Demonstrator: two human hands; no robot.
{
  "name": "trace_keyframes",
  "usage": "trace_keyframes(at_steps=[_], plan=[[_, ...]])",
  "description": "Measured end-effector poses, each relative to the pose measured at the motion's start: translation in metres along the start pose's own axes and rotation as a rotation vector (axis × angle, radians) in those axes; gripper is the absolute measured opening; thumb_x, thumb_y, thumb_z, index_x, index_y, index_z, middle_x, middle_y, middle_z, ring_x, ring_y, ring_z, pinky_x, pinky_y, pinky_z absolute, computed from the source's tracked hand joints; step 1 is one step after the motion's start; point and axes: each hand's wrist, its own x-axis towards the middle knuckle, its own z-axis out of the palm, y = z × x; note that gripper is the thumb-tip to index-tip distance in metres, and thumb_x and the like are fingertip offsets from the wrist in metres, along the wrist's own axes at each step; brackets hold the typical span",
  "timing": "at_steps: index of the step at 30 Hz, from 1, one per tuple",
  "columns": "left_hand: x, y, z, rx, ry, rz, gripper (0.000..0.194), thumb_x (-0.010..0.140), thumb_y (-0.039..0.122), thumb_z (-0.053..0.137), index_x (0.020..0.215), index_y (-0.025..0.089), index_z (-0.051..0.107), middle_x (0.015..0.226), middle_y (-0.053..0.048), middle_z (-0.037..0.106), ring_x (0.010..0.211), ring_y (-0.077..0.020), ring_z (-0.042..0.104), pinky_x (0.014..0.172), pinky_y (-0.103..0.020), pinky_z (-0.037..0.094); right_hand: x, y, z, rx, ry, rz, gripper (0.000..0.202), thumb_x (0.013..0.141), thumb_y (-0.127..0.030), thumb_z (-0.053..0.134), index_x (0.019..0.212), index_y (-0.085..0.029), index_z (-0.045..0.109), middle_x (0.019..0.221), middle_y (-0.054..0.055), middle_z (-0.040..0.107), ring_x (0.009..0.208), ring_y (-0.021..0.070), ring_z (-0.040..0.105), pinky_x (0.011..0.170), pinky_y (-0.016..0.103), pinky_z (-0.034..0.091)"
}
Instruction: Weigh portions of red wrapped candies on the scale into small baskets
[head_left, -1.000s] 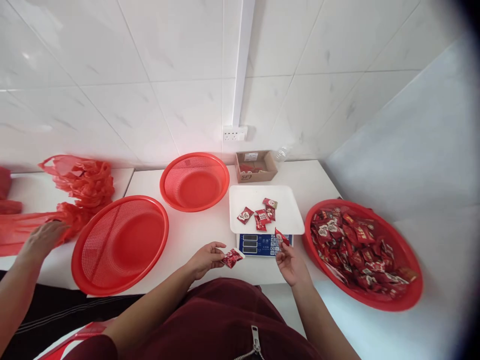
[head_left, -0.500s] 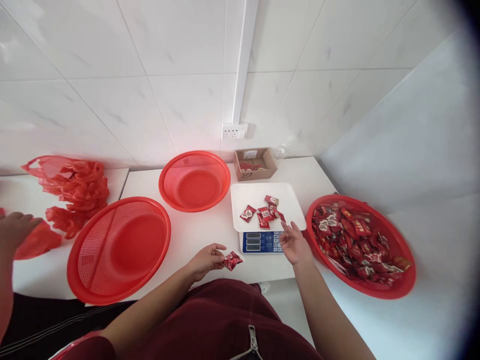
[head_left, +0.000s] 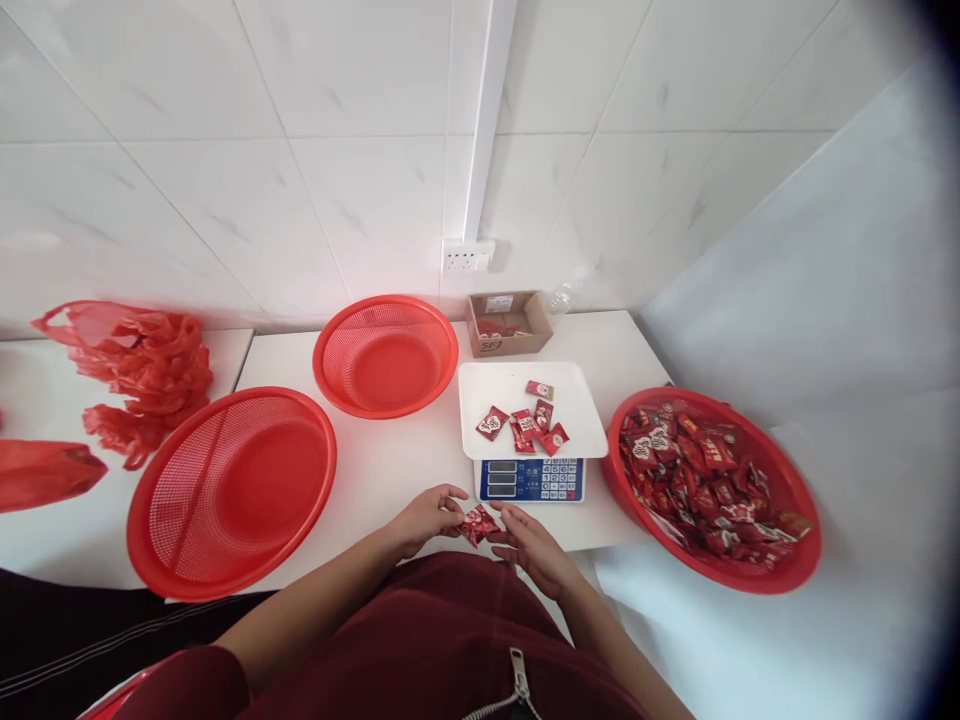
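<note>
Close to my body, my left hand (head_left: 429, 520) pinches a small red-wrapped packet (head_left: 478, 525), which looks like a snack or sweet. My right hand (head_left: 532, 548) is at the packet's right end, fingers apart; whether they touch it I cannot tell. Just beyond both hands stands a digital scale (head_left: 529, 478) with a blue keypad panel. On its white tray (head_left: 577, 410) lie several similar red packets (head_left: 526, 424), spread loosely around the middle.
A red basket (head_left: 814, 560) heaped with red packets stands to the right. Two red mesh basins, one at the left (head_left: 139, 540) and one at the back (head_left: 322, 385), show bare bottoms. A cardboard box (head_left: 517, 344) and red plastic bags (head_left: 165, 355) are by the wall.
My right hand has moved from the scale tray down to the packet in my left hand. Packets on the tray lie more spread out. Another person's hand at the far left has gone from view.
</note>
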Motion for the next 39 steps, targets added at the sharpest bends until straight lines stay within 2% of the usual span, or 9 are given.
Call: trace_keyframes(at_steps=[4, 11, 14, 19, 24, 28, 31, 36, 39], plan=[[0.006, 0.004, 0.013, 0.032, -0.048, -0.005, 0.040, 0.060, 0.018, 0.070, 0.097, 0.017, 0.056, 0.078, 0.002, 0.052, 0.062, -0.0092, 0.053, 0.069, -0.030, 0.044, -0.003, -0.004, 0.002, -0.002, -0.083, 0.017, 0.044, 0.074, -0.049, 0.066, 0.109, -0.025, 0.056, 0.093, 0.003, 0.069, 0.081, 0.0143, 0.065, 0.072, 0.028, 0.048], [0.011, 0.010, 0.036, 0.130, -0.105, -0.024, 0.041, 0.062, 0.022, 0.069, 0.100, 0.017, 0.055, 0.083, 0.001, 0.054, 0.067, -0.0112, 0.055, 0.070, -0.030, 0.045, -0.017, -0.012, -0.014, 0.007, 0.000, -0.046, 0.050, 0.066, -0.037, 0.076, 0.109, -0.024, 0.055, 0.088, 0.001, 0.069, 0.072, 0.0135, 0.065, 0.060, 0.024, 0.048], [0.017, 0.012, 0.049, 0.170, -0.097, -0.033, 0.039, 0.066, 0.029, 0.067, 0.102, 0.017, 0.055, 0.084, -0.001, 0.054, 0.073, -0.0140, 0.057, 0.070, -0.031, 0.045, -0.029, -0.033, -0.045, 0.113, 0.130, -0.195, 0.046, 0.066, -0.034, 0.076, 0.107, -0.025, 0.057, 0.091, 0.002, 0.070, 0.079, 0.0153, 0.066, 0.062, 0.024, 0.050], [0.027, 0.020, 0.078, 0.229, -0.075, -0.020, 0.039, 0.068, 0.033, 0.066, 0.102, 0.016, 0.055, 0.086, -0.002, 0.055, 0.077, -0.0147, 0.057, 0.073, -0.031, 0.045, -0.060, -0.083, -0.140, 0.316, 0.364, -0.522, 0.038, 0.071, -0.051, 0.067, 0.101, -0.028, 0.062, 0.106, 0.002, 0.069, 0.101, 0.0175, 0.062, 0.087, 0.032, 0.051], [0.036, 0.019, 0.116, 0.215, -0.048, -0.012, 0.041, 0.067, 0.035, 0.066, 0.102, 0.017, 0.055, 0.084, -0.002, 0.058, 0.075, -0.0138, 0.057, 0.072, -0.029, 0.045, -0.071, -0.085, -0.212, -0.144, 0.568, -0.389, 0.046, 0.063, -0.039, 0.075, 0.106, -0.026, 0.063, 0.121, 0.008, 0.063, 0.116, 0.0248, 0.055, 0.100, 0.041, 0.042], [0.042, 0.017, 0.145, 0.225, -0.023, -0.026, 0.041, 0.066, 0.034, 0.068, 0.101, 0.016, 0.056, 0.083, -0.002, 0.058, 0.073, -0.0140, 0.058, 0.071, -0.030, 0.045, -0.058, -0.068, -0.237, -0.579, 0.431, -0.339, 0.037, 0.065, -0.034, 0.069, 0.100, -0.020, 0.068, 0.114, 0.010, 0.067, 0.112, 0.0288, 0.057, 0.099, 0.044, 0.040], [0.047, 0.018, 0.165, 0.231, 0.013, -0.033, 0.039, 0.067, 0.033, 0.068, 0.100, 0.017, 0.056, 0.082, -0.002, 0.059, 0.073, -0.0136, 0.058, 0.072, -0.030, 0.046, -0.046, -0.066, -0.252, -0.744, 0.461, -0.364, 0.030, 0.070, -0.030, 0.061, 0.097, -0.020, 0.070, 0.104, 0.008, 0.071, 0.104, 0.0278, 0.061, 0.094, 0.042, 0.042], [0.057, 0.018, 0.198, 0.215, 0.041, -0.018, 0.038, 0.068, 0.033, 0.068, 0.101, 0.017, 0.055, 0.081, -0.001, 0.060, 0.073, -0.0131, 0.058, 0.073, -0.029, 0.046, -0.038, -0.076, -0.278, -0.702, 0.504, -0.401, 0.028, 0.072, -0.030, 0.054, 0.093, -0.020, 0.070, 0.097, 0.007, 0.072, 0.094, 0.0270, 0.063, 0.087, 0.041, 0.046], [0.061, 0.018, 0.219, 0.196, 0.065, -0.002, 0.040, 0.067, 0.033, 0.069, 0.100, 0.017, 0.055, 0.080, -0.001, 0.059, 0.072, -0.0128, 0.058, 0.072, -0.029, 0.045, -0.046, -0.084, -0.285, -0.484, 0.429, -0.418, 0.030, 0.072, -0.035, 0.057, 0.096, -0.021, 0.068, 0.097, 0.004, 0.071, 0.082, 0.0226, 0.065, 0.073, 0.035, 0.053]])
